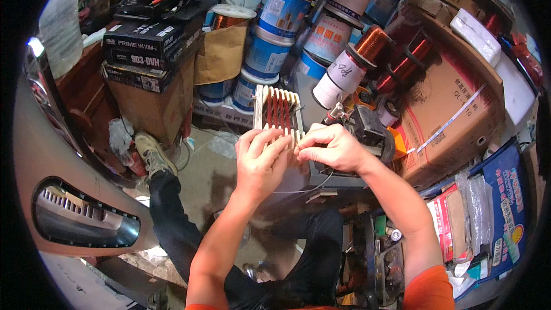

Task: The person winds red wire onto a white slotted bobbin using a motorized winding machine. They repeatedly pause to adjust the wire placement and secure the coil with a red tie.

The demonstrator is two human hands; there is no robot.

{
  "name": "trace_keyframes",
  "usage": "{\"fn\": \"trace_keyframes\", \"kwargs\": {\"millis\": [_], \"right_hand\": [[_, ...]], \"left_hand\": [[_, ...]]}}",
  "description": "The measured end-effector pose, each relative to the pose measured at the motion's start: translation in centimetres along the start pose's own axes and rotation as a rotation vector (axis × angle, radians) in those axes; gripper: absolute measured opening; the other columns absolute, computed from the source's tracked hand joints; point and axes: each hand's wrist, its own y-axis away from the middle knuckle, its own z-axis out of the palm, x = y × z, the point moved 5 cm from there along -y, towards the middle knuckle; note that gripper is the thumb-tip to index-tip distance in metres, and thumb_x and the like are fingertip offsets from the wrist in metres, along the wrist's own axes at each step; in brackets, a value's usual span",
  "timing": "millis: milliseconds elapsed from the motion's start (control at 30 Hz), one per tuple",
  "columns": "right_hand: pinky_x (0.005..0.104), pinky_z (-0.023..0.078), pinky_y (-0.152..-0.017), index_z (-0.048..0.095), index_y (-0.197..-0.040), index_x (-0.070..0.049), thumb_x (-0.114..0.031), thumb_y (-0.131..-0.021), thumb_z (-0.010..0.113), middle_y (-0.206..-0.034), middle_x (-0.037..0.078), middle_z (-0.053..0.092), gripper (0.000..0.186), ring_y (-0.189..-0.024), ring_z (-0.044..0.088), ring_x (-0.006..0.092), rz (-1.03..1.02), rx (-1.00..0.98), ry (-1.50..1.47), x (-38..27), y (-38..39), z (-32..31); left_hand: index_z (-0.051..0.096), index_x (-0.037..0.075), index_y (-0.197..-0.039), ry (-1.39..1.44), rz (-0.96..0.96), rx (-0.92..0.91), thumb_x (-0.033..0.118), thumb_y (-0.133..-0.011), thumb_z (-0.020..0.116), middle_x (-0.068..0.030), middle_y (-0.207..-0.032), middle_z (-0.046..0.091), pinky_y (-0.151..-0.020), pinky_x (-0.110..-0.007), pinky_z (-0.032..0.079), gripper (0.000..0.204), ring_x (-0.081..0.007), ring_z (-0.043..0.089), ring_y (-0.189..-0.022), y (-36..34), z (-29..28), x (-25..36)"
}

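A pale coil winding former (259,109) stands in front of me, its rounded slats in a row. Reddish-brown copper wire coils (279,112) run lengthwise between the slats. My left hand (261,158) is on the former's near end, fingers bent over it and hiding part of that end. At the near right corner my right hand (332,147) pinches with thumb and forefinger, close beside the left fingertips. What lies in that pinch is too small and too covered to make out.
Behind the former stand stacked blue-and-white tubs (268,54) and copper wire spools (373,46). A dark vise-like machine (367,129) sits right of my right hand. Large cardboard box (442,115) at right; black boxes (143,43) at left. My legs (178,218) are below.
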Motion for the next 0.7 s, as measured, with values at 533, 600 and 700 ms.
{"fn": "trace_keyframes", "kwargs": {"millis": [533,600,700], "right_hand": [[0.0375,0.048,-0.083,0.07,-0.098,-0.007,-0.002,-0.065,0.074,-0.1,0.004,0.07,0.033,-0.09,0.061,0.0267,-0.827,0.208,0.726,1.0,-0.2,1.2],[0.0378,0.049,-0.082,0.07,-0.097,-0.007,-0.003,-0.065,0.073,-0.101,0.003,0.07,0.032,-0.093,0.062,0.0263,-0.88,0.175,0.78,0.4,-0.4,1.4],[0.0394,0.05,-0.083,0.067,-0.099,-0.003,-0.003,-0.067,0.072,-0.103,0.006,0.067,0.032,-0.095,0.062,0.0275,-0.932,0.149,0.818,0.3,-0.7,1.7]], "left_hand": [[0.07,0.006,-0.107,0.178,-0.026,-0.143,0.002,-0.078,0.073,-0.0092,-0.113,0.07,-0.102,-0.042,0.042,0.029,-0.0328,0.058,-0.114,-1.2,-0.5,0.2],[0.07,0.004,-0.105,0.187,-0.021,-0.12,0.003,-0.077,0.076,-0.0103,-0.111,0.07,-0.101,-0.042,0.044,0.028,-0.0334,0.06,-0.113,-0.9,-0.3,-0.2],[0.07,0.003,-0.102,0.198,-0.008,-0.086,0.005,-0.074,0.08,-0.0102,-0.108,0.072,-0.099,-0.042,0.046,0.03,-0.0334,0.062,-0.109,-0.6,-0.1,-0.7]]}}
